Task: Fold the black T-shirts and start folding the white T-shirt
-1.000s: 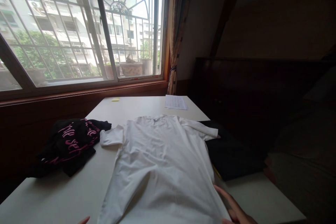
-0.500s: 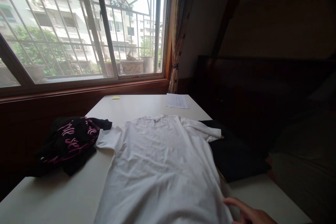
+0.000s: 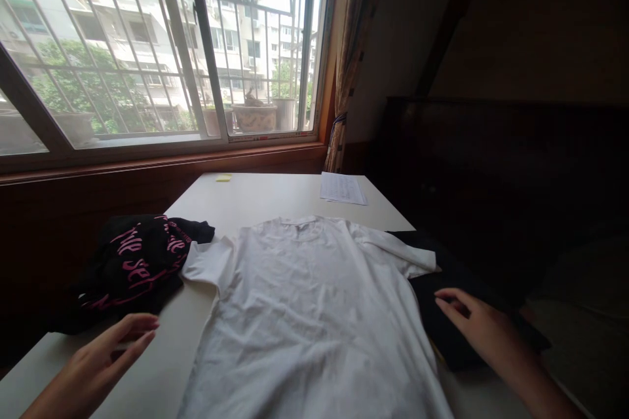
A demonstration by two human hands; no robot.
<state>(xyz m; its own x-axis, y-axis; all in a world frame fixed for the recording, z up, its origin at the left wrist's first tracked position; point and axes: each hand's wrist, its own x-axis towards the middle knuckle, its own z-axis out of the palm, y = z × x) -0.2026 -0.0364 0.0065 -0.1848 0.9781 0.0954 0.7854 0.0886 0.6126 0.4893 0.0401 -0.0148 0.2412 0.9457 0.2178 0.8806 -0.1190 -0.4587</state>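
A white T-shirt (image 3: 314,314) lies spread over the table, its neckline at the far end and a short sleeve out to each side. My left hand (image 3: 111,357) hovers above the tabletop left of the shirt, thumb and fingers apart and holding nothing. Over the dark folded cloth (image 3: 442,314) at the right is my right hand (image 3: 474,321), its thumb and fingers slightly parted with nothing between them. It is just below the shirt's right sleeve. The shirt's lower hem runs out of view at the bottom.
A bunched black garment with pink lettering (image 3: 137,262) rests on the table's left side. Printed papers (image 3: 344,188) and a yellow sticky note (image 3: 224,178) lie at the far end of the white table (image 3: 265,193). Beyond are a barred window (image 3: 162,46) and a tied curtain (image 3: 339,124).
My left hand has come into view at the lower left. My right hand has left the shirt's lower right edge and moved up and outward. The right sleeve reaches slightly further out.
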